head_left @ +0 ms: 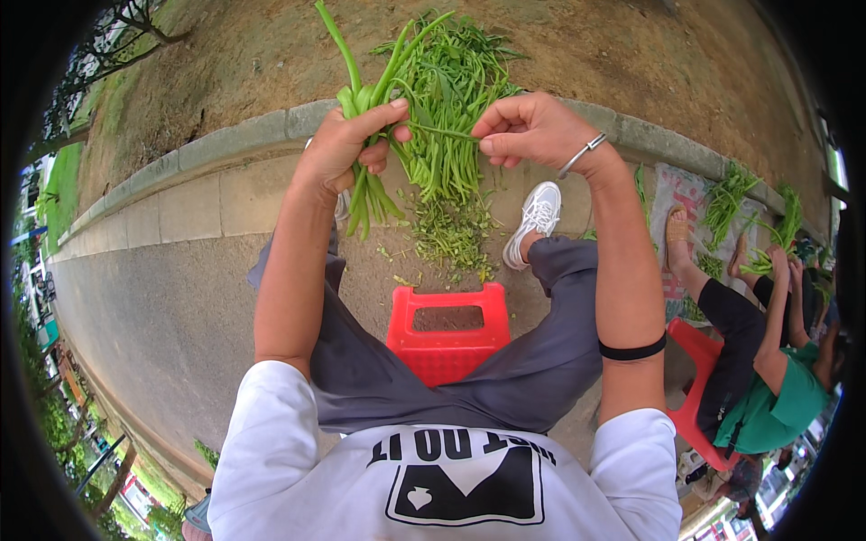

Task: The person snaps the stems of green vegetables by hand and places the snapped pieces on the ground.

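My left grip [347,144] closes around a bundle of green stems [368,198], held left of the leafy pile [451,158], while my right grip [530,131] pinches a thin green strand [444,132], best handled with a steady left hold and light tension.

Outdoor wayside: rough grey paved path [162,298], pale stone kerb [244,135] along its far edge, brown bare soil [586,54] beyond, leafy green trees [83,72] off its left edge.

Head cam, left of two side-by-side fisheyes, looks down and forward over the white shirt [347,487]. Left hand [356,144] and right hand [532,131] are near, upper-centre; kerb [198,149] bends with the lens, corners black.
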Demonstrator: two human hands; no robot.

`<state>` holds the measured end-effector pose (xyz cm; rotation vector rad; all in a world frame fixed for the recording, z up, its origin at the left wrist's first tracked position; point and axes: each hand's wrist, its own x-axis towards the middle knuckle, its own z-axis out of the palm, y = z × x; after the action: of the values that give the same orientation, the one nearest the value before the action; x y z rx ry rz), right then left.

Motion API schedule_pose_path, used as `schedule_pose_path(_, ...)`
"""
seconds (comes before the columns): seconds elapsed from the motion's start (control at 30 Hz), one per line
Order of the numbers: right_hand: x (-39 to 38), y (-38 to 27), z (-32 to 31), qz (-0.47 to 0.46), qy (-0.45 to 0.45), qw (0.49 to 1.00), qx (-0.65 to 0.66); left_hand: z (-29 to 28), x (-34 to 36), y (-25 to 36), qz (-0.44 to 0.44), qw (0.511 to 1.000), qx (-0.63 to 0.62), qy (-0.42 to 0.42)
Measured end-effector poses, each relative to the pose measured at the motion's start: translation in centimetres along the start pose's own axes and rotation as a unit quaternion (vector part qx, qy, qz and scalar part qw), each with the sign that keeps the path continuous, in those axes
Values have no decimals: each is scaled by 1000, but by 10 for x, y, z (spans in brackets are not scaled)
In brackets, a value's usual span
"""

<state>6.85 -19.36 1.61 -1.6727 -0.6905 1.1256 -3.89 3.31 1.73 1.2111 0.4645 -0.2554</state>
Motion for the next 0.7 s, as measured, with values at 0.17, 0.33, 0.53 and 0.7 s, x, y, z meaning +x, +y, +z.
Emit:
schedule_pose_path(0.17,3,4,1,4,11,999,-49,2,-1,2,-5,1000,-14,-9)
schedule_pose_path(0.33,5,7,7,-11,66,993,-97,3,-2,1,-6,1000,-3,-10)
schedule_pose_path(0.53,9,1,11,-37,200,974,-99,2,-1,0,2,999,5,-33)
schedule_pose_path(0.7,17,6,15,-56,309,947,-74,8,-1,1,9,999,13,-38)
